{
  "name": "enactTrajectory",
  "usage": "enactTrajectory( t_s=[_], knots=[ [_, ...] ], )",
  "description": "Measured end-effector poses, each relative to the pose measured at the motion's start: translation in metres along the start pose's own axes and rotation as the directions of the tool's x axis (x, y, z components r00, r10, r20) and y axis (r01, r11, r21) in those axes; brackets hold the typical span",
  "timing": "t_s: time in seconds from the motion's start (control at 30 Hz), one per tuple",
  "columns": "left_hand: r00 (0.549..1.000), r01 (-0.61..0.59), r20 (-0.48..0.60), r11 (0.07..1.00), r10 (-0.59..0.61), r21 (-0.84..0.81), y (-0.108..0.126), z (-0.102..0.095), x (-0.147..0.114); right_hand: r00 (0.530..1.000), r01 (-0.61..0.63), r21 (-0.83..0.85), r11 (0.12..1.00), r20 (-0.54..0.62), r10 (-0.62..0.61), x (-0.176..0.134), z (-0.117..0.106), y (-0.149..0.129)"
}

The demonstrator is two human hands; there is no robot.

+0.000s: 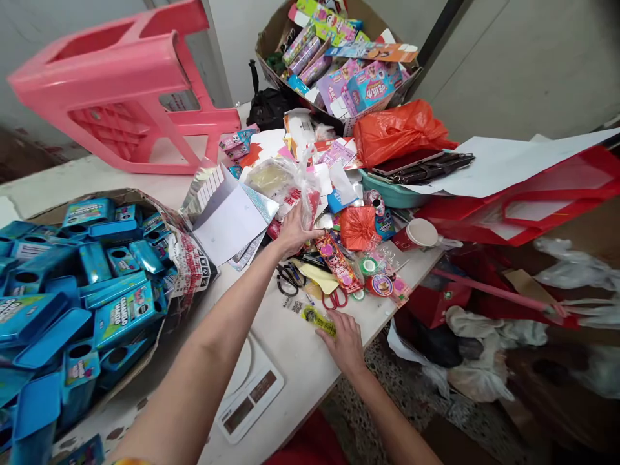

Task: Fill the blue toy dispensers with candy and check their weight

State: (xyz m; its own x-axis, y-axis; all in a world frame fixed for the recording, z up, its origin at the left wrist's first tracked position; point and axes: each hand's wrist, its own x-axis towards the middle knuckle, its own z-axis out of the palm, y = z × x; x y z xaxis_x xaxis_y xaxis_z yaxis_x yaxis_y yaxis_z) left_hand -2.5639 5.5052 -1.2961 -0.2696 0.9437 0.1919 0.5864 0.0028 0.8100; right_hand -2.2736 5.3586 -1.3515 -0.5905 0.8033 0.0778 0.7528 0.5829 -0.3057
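My left hand (294,234) reaches into the middle of a pile, its thumb stretched away from the fingers. It touches the pile beside a knotted clear plastic bag (306,184); some fingertips are hidden. Closer to me, my right hand (345,342) rests on the table with thumb and fingers around one end of a small yellow-green packet (317,318). Between the hands lie black-handled scissors (289,279), red-handled scissors (335,298), a yellow paper piece (317,276) and a red patterned packet (338,261). A tied orange-red bag (359,227) sits just beyond.
A box of blue tins (121,310) fills the left side. A white scale (252,394) lies near me. Behind stand an overturned pink stool (130,90) and a carton of colourful boxes (411,81). At right are a lidded paper cup (420,234), a teal basin (394,192) and the table edge.
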Motion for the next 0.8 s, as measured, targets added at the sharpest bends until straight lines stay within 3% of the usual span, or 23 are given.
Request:
enactTrajectory(
  t_s=[0.17, 0.3, 0.43, 0.5, 0.6, 0.7, 0.8],
  knots=[
    [0.989, -0.094, -0.105, 0.991, 0.104, 0.094, -0.001, -0.027, -0.057, 0.995, 0.047, -0.057, 0.997, 0.092, -0.041, 0.001, 0.005, 0.003],
    [0.964, 0.049, -0.265, 0.978, 0.007, 0.201, -0.015, -0.041, -0.136, 0.987, 0.108, 0.04, 0.993, 0.118, -0.112, 0.004, 0.007, -0.003],
    [0.978, 0.208, -0.102, 0.896, -0.183, 0.392, -0.037, -0.034, -0.196, 0.993, 0.111, 0.157, 0.981, 0.011, -0.114, 0.015, 0.0, -0.01],
    [0.979, 0.165, 0.018, 0.838, -0.204, 0.521, -0.045, -0.025, -0.203, 0.995, 0.076, 0.155, 0.985, -0.077, -0.065, 0.029, -0.004, -0.013],
    [0.97, 0.019, 0.17, 0.748, -0.176, 0.663, -0.052, -0.013, -0.194, 0.991, 0.023, 0.05, 0.998, -0.134, -0.016, 0.06, -0.008, -0.018],
    [0.956, -0.079, 0.26, 0.732, -0.138, 0.677, -0.059, -0.013, -0.183, 0.993, 0.041, -0.066, 0.997, -0.104, -0.047, 0.083, -0.006, -0.027],
    [0.939, -0.18, 0.338, 0.746, -0.064, 0.641, -0.065, -0.023, -0.184, 0.989, 0.114, -0.073, 0.991, -0.084, -0.12, 0.084, -0.003, -0.033]
  ],
)
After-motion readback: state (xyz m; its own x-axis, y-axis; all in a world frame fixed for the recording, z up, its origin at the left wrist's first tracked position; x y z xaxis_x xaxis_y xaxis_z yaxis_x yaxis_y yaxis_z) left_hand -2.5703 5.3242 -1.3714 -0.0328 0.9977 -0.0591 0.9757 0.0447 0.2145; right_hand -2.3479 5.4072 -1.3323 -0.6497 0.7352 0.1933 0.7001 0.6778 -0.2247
